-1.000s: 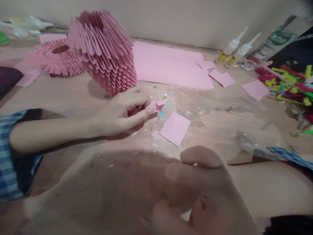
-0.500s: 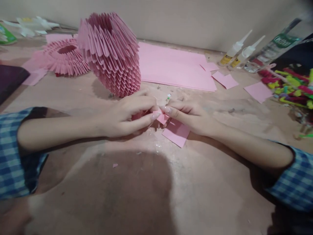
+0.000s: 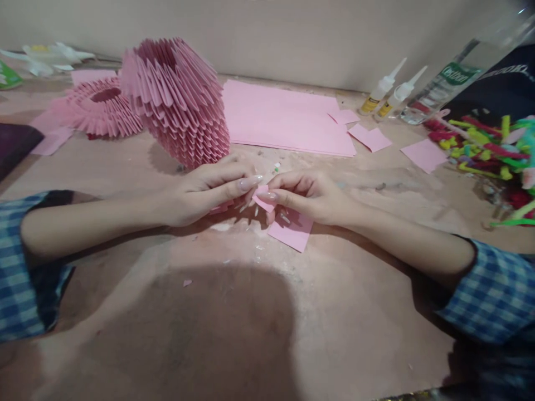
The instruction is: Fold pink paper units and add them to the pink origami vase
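A small folded pink paper piece [image 3: 263, 199] is pinched between the thumb and fingers of my right hand [image 3: 315, 195]. My left hand [image 3: 209, 189] is beside it, thumb and fingers pressed together at the paper's left edge; what lies between them is hard to make out. Under my right hand a flat pink paper square [image 3: 295, 231] rests on the table. Some more pink paper shows beneath my left hand, mostly hidden. Just behind my left hand stands a tall pink vessel of interlocked folded paper pieces [image 3: 179, 106].
A pink folded-paper ring [image 3: 104, 106] lies at the back left, near a dark object [image 3: 16, 147]. Behind are pink sheets [image 3: 284, 117]; to the right are two glue bottles [image 3: 378, 94], a clear bottle [image 3: 443, 83], paper pieces and colourful pipe cleaners [image 3: 485, 145].
My left thumb has shifted up off the face of the small paper, which now sits in my right fingers. The whole view has shifted slightly, with objects appearing further left.
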Action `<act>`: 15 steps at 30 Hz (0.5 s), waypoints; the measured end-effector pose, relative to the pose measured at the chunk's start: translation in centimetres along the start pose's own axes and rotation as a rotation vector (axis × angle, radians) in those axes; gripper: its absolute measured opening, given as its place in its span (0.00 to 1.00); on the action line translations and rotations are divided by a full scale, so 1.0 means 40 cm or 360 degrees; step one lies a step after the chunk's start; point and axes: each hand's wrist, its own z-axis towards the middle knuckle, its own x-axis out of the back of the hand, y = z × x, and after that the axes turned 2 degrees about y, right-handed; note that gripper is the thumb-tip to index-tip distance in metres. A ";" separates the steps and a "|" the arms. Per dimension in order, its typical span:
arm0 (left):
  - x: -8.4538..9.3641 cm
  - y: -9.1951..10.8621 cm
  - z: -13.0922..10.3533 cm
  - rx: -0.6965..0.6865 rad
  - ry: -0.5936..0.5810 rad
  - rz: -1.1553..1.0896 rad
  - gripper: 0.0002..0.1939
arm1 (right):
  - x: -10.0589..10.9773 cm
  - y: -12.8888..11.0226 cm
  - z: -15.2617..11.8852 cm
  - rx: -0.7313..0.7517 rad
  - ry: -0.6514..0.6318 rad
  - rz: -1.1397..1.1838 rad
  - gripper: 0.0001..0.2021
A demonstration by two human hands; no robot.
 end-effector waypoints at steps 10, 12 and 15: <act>0.017 0.003 -0.002 0.0165 -0.0123 0.0309 0.23 | -0.001 0.015 0.002 0.0141 0.0055 -0.0017 0.13; 0.022 0.015 0.005 0.0167 -0.0236 0.0401 0.25 | 0.001 0.014 0.001 0.0180 0.0050 -0.0077 0.12; 0.027 0.027 0.012 0.0150 -0.0290 0.0431 0.26 | 0.001 0.009 0.001 0.0216 -0.0001 -0.0116 0.13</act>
